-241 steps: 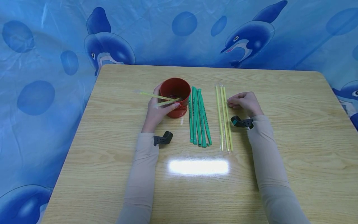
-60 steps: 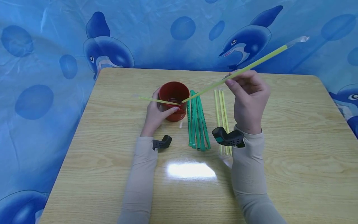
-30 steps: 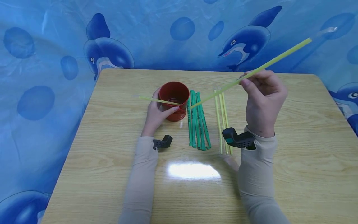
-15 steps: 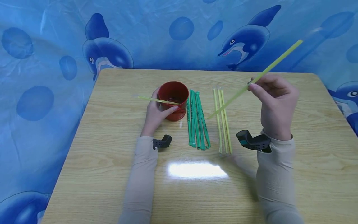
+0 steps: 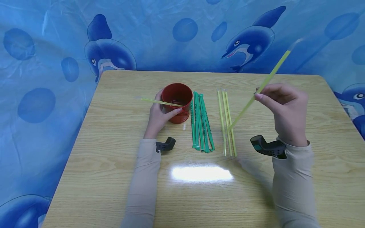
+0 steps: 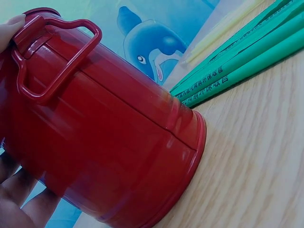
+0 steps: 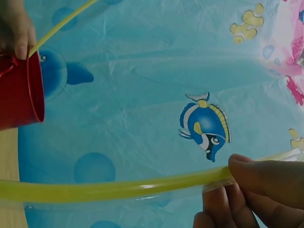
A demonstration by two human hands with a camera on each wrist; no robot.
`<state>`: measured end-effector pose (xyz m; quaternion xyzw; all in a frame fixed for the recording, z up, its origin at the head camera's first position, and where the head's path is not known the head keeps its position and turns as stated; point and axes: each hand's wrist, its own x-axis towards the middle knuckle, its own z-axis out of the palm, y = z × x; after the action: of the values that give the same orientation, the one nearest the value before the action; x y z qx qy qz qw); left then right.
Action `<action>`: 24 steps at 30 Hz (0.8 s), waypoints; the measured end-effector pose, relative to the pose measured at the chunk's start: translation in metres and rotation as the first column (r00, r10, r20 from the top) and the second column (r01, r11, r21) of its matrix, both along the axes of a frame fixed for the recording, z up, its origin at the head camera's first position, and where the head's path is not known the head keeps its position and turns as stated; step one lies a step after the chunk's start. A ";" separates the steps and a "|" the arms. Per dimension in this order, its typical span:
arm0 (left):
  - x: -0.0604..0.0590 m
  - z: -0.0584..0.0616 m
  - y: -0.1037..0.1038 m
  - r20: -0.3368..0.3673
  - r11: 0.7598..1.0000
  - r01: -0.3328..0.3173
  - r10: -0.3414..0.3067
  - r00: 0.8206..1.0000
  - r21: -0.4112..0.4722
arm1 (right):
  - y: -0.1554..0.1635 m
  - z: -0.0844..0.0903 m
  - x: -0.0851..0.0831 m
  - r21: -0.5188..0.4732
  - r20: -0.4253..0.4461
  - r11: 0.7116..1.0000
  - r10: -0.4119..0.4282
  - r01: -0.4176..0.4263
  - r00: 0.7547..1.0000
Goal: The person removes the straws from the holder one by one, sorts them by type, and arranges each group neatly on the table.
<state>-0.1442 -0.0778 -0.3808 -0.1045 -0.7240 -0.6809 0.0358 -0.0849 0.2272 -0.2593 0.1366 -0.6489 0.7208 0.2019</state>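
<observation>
My left hand grips a red metal pail from its left side, thumb near the small handle. One yellow straw leans in the pail, its outer end jutting left over the hand. My right hand pinches another yellow straw in a clear wrapper between thumb and fingers. That straw slants above the table, its lower end overlapping the row of yellow straws in the head view. Three wrapped yellow straws lie there side by side.
Several green-wrapped straws with dark printing lie between the pail and the yellow ones. The wooden table reaches back to a blue dolphin-print sheet. A bright light reflection shows near the front.
Two yellow straws leaned in the pail eight seconds ago; the right hand has since lifted one out and carried it rightward, its lower end moving over the yellow row. The left hand stays.
</observation>
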 end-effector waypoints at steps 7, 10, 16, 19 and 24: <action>-0.001 -0.002 0.000 0.000 1.000 0.004 -0.004 1.000 0.022 | 0.010 -0.002 0.002 0.087 0.110 0.995 0.028 -0.038 0.994; -0.001 0.000 0.000 0.012 0.999 0.005 -0.005 1.000 0.031 | 0.013 -0.002 0.003 0.132 0.153 0.990 0.022 -0.043 0.988; 0.009 0.020 0.001 0.019 1.000 0.016 -0.016 1.000 0.027 | 0.020 -0.007 0.000 0.334 0.288 0.942 -0.068 -0.033 0.955; 0.013 0.028 0.002 0.024 1.000 0.017 -0.018 1.000 0.018 | 0.025 -0.012 -0.004 0.418 0.345 0.907 -0.102 -0.056 0.933; 0.007 0.017 0.001 0.041 0.999 0.023 -0.024 0.999 0.042 | 0.035 -0.023 -0.014 0.486 0.397 0.869 -0.124 -0.094 0.910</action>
<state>-0.1373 -0.0766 -0.3641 -0.0980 -0.7090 -0.6983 0.0148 -0.0988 0.2617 -0.2822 0.0222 -0.8405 0.5409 0.0232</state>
